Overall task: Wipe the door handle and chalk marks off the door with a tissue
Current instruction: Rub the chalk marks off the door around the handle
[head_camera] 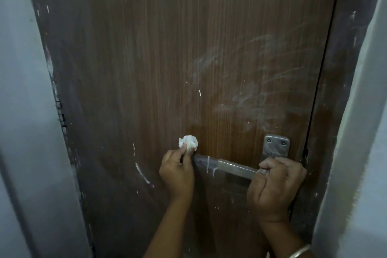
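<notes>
**A:** Grey wall (21, 111) far left. Low centre, your left hand (177, 170) pinches the balled tissue (188, 143) against the door (146, 48), at the door handle's (226, 166) left tip.

**B:** Further right?

**A:** Chalk marks (251, 81) smear above the handle. Your right hand (276, 184) wraps its right end, hiding the plate's (276, 146) foot.

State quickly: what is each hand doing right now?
Left hand: pinching the crumpled tissue.
Right hand: gripping the door handle.
</notes>
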`<state>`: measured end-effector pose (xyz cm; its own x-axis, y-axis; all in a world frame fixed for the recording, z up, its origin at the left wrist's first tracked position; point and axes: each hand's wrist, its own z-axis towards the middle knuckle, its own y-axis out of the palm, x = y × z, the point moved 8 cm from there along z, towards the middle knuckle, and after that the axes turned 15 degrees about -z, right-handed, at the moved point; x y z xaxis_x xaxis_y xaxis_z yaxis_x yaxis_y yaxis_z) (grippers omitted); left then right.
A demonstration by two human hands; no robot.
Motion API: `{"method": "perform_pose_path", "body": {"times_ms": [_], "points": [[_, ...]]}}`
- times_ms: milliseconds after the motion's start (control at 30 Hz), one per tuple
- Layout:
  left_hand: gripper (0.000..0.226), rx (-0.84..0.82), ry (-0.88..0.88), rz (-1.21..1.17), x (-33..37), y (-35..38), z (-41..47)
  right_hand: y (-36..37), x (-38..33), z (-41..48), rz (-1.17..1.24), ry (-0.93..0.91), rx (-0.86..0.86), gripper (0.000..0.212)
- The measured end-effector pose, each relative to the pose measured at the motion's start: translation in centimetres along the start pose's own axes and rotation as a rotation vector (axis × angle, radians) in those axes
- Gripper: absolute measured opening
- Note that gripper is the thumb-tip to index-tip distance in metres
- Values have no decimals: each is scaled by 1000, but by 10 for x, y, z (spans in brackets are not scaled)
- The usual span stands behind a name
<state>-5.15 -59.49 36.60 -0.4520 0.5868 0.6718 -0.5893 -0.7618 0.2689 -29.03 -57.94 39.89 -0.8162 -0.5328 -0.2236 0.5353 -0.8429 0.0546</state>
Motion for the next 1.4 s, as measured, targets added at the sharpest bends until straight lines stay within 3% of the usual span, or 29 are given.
{"method": "perform_pose_path", "body": {"times_ms": [167, 333, 400, 600, 667, 867, 967, 1167, 1267, 1400], "points": [[4, 46, -119, -72, 6, 11, -27, 0, 0, -1, -11, 18, 24, 10], [14, -159, 55, -5, 34, 41, -67, 0, -1, -1, -9, -10, 18, 10], [14, -165, 76, 12, 32, 42, -66, 0, -1, -2, -3, -25, 8, 10], [10, 123, -164, -189, 17, 29, -64, 2, 1, -2, 10, -34, -19, 10], [9, 144, -203, -197, 13, 31, -66, 3, 2, -1, 54, 8, -38, 8], [19, -163, -15, -83, 44, 57, -89, 0, 23, 2, 371, 350, -114, 8], [21, -225, 0, -59, 49, 63, -95, -2, 32, 1, 450, 465, -153, 9], [13, -66, -149, -104, 51, 59, -98, -4, 16, 6, 256, 272, -166, 9], [27, -154, -148, -155, 59, 62, -101, -2, 10, 7, 134, 201, -148, 16], [13, -297, 24, -18, 69, 64, -98, -2, 10, 6, 97, 180, -143, 18]]}}
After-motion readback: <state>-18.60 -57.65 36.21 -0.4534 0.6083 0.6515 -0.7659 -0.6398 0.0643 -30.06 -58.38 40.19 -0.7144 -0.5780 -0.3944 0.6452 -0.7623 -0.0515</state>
